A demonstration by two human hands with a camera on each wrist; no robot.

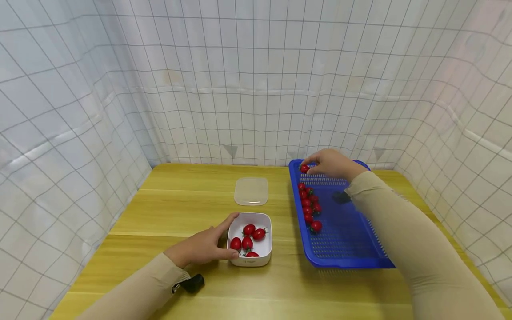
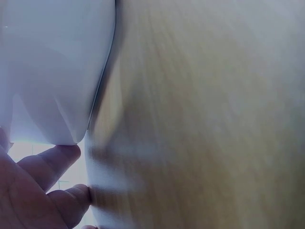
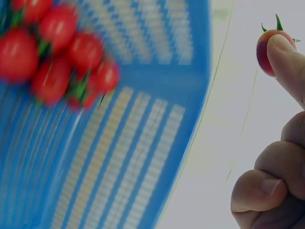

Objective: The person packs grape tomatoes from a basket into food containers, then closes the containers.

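A cherry tomato (image 1: 304, 169) is pinched between the thumb and fingers of my right hand (image 1: 330, 163), above the far left corner of the blue basket (image 1: 340, 262). In the right wrist view, green sepals top the held cherry tomato (image 3: 269, 50). Several more cherry tomatoes (image 1: 307, 202) lie along the basket's left side. My left hand (image 1: 202, 246) holds a white square container (image 1: 264, 255) by its left side, thumb at the near corner and index finger at the far one. Several cherry tomatoes (image 1: 247, 242) lie inside. The left wrist view shows fingertips touching the container's wall (image 2: 52, 71).
Behind the container, a translucent square lid (image 1: 251, 191) lies flat on the wooden table (image 1: 180, 191). White gridded curtains (image 1: 256, 89) enclose the table at the back and both sides. The basket's raised rim stands right of the container.
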